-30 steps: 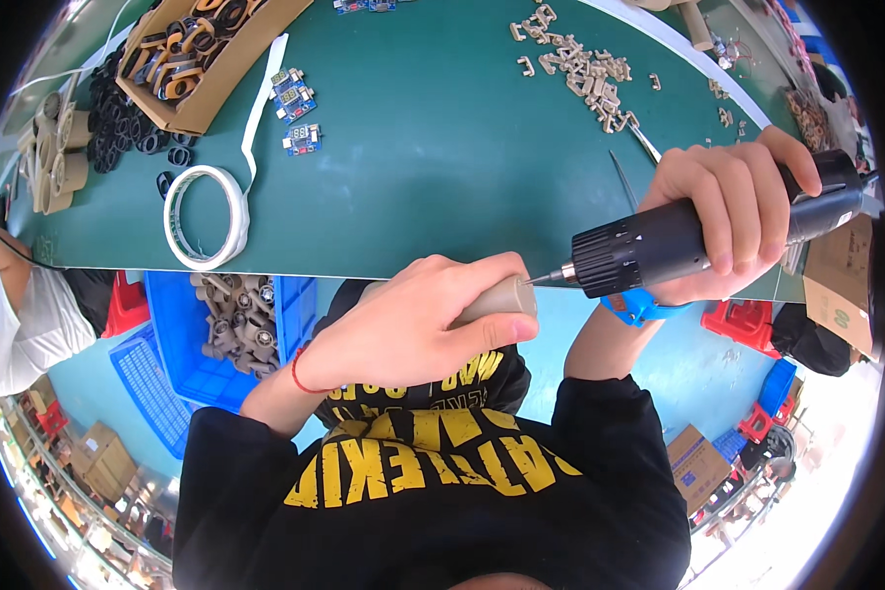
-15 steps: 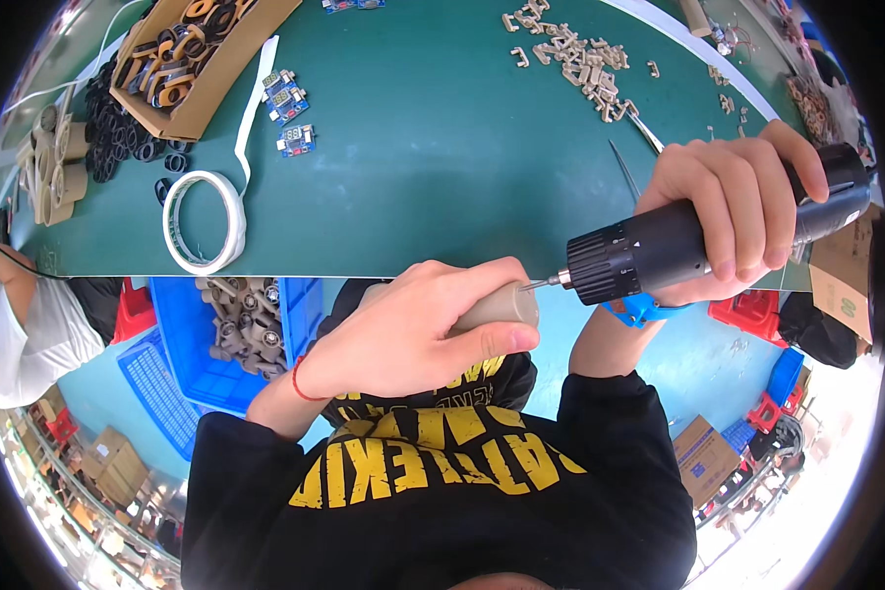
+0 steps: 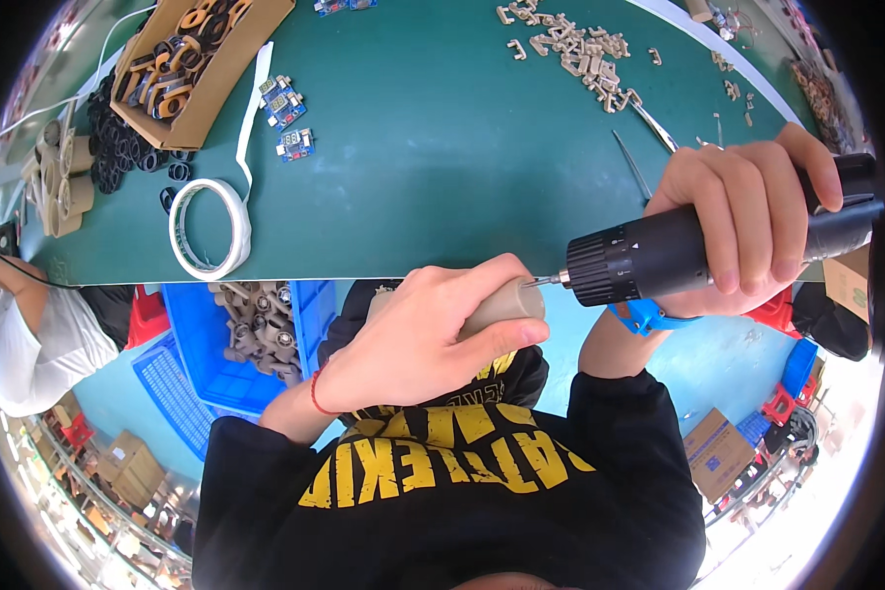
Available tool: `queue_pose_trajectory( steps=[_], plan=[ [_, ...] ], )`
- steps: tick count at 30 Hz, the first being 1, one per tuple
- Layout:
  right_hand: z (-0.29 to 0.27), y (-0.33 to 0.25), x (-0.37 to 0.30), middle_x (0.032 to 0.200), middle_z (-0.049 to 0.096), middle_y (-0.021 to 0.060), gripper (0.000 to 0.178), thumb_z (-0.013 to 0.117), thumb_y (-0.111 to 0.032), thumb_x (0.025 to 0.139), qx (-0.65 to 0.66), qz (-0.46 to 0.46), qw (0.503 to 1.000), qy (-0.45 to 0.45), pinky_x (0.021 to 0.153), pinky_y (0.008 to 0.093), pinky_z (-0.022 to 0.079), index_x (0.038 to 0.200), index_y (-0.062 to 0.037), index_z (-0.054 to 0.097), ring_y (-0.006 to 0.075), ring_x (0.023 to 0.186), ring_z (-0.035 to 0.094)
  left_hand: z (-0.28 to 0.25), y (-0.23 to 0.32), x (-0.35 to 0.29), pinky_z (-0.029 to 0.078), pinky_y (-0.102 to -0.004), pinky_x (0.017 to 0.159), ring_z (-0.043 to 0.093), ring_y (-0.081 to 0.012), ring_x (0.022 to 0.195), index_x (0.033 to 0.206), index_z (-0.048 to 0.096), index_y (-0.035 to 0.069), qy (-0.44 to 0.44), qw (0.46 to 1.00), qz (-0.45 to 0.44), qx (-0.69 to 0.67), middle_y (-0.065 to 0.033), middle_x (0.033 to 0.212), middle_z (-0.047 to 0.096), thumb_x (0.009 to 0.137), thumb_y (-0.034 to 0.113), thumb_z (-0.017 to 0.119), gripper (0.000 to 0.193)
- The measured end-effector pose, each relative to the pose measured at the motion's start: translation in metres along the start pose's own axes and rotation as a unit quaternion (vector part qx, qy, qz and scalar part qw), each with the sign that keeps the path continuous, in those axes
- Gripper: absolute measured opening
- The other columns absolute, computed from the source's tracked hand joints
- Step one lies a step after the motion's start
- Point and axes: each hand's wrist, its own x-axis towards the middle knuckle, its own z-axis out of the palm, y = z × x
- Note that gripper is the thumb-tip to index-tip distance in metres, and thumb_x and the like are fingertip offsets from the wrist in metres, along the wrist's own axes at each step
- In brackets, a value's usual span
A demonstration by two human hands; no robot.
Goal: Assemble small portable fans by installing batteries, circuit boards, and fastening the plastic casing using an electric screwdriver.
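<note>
Over the person's shoulder I see a broad table with a dark green top [image 3: 413,157] stretching across in front. Below its near edge, to the person's left, sits a bright blue plastic crate [image 3: 310,315] holding a heap of grey-beige moulded parts. On the table's far left corner stands a brown cardboard box [image 3: 231,74], open and packed with black and orange rings.

A thick black cylindrical power screwdriver [image 3: 649,256] lies nearly level in the right hand [image 3: 742,211], whose fingers are curled over its barrel. The left hand [image 3: 418,329] is closed around a smooth beige plastic cylinder [image 3: 506,307], thumb and forefinger pinching it on either side of its right end. That cylinder is held in front of the person's body, just by the table's near edge.

A white ring-shaped roll of tape [image 3: 239,236] lies near the edge at left, a strip trailing away from it. Beyond it are small blue circuit boards [image 3: 282,103]. Across to the right, metal tweezers [image 3: 654,126] point toward a scatter of tiny beige plastic clips [image 3: 592,61]. Slimmest of all, the silvery steel bit [image 3: 551,279] of the screwdriver meets the cylinder's end face near its upper rim.
</note>
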Motion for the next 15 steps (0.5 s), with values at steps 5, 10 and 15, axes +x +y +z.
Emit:
queue_pose_trajectory(
  steps=[5, 10, 15],
  plan=[
    [-0.0022, -0.0031, -0.0020, 0.066, 0.062, 0.0052, 0.021, 0.054, -0.027, 0.097, -0.017, 0.017, 1.000, 0.005, 0.049, 0.0254, 0.054, 0.095, -0.0066, 0.052, 0.0153, 0.050, 0.059, 0.0011, 0.0004, -0.0003, 0.048, -0.0377, 0.059, 0.065, -0.0329, 0.065, 0.102, 0.057, 0.004, -0.003, 1.000, -0.011, 0.002, -0.0142, 0.075, 0.065, 0.092, 0.028, 0.065, 0.028],
    [-0.0048, -0.0017, -0.0020, 0.065, 0.061, 0.0056, 0.021, 0.052, -0.028, 0.097, -0.005, 0.005, 1.000, -0.004, 0.049, 0.0274, 0.054, 0.092, -0.0072, 0.051, 0.0162, 0.049, 0.059, 0.0010, 0.0008, 0.0008, 0.048, -0.0381, 0.057, 0.065, -0.0334, 0.064, 0.102, 0.056, 0.003, -0.013, 0.999, -0.008, 0.031, -0.0144, 0.074, 0.065, 0.092, 0.027, 0.065, 0.028],
    [-0.0049, -0.0003, -0.0007, 0.064, 0.061, 0.0062, 0.023, 0.051, -0.028, 0.098, 0.015, 0.006, 1.000, 0.000, 0.049, 0.0288, 0.054, 0.088, -0.0074, 0.050, 0.0173, 0.049, 0.059, 0.0005, 0.0015, 0.0013, 0.046, -0.0384, 0.056, 0.063, -0.0342, 0.062, 0.103, 0.056, 0.004, -0.021, 0.999, -0.006, 0.046, -0.0146, 0.073, 0.064, 0.091, 0.028, 0.066, 0.028]
  ],
)
